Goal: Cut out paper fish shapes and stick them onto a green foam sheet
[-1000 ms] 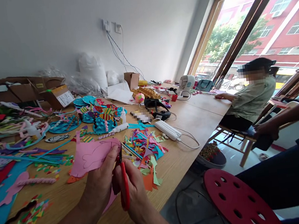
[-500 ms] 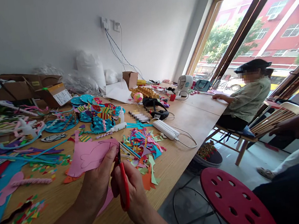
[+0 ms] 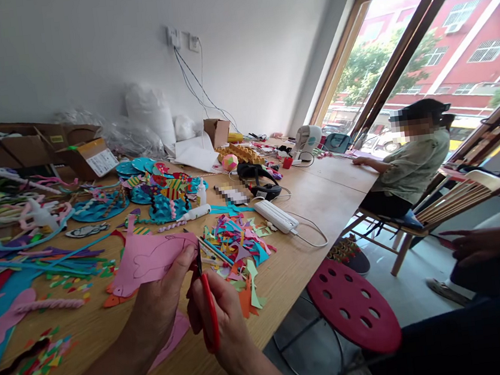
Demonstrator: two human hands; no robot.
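Note:
Above the wooden table, my left hand (image 3: 172, 292) pinches the right end of a sheet of pink paper (image 3: 144, 266) with a drawn outline on it. Red-handled scissors (image 3: 210, 315) are gripped in my right hand (image 3: 223, 311), their dark blades pointing up at the paper's right edge beside my left fingertips. How far the blades are apart I cannot tell. Below my hands lies another pink paper piece (image 3: 173, 339), partly hidden by my left wrist. A heap of coloured paper scraps (image 3: 242, 239) is just beyond the scissors.
A white power strip (image 3: 275, 216) with a cable lies right of the scraps. Glue bottles (image 3: 197, 212) and blue decorated pieces (image 3: 169, 209) stand behind the paper. On the right are a red stool (image 3: 354, 308), a seated person (image 3: 414, 163) and another person's hand (image 3: 486, 245).
The red stool has shifted left, and the nearby person's arm and legs at the right have moved. My hands, the paper and the scissors keep nearly the same position.

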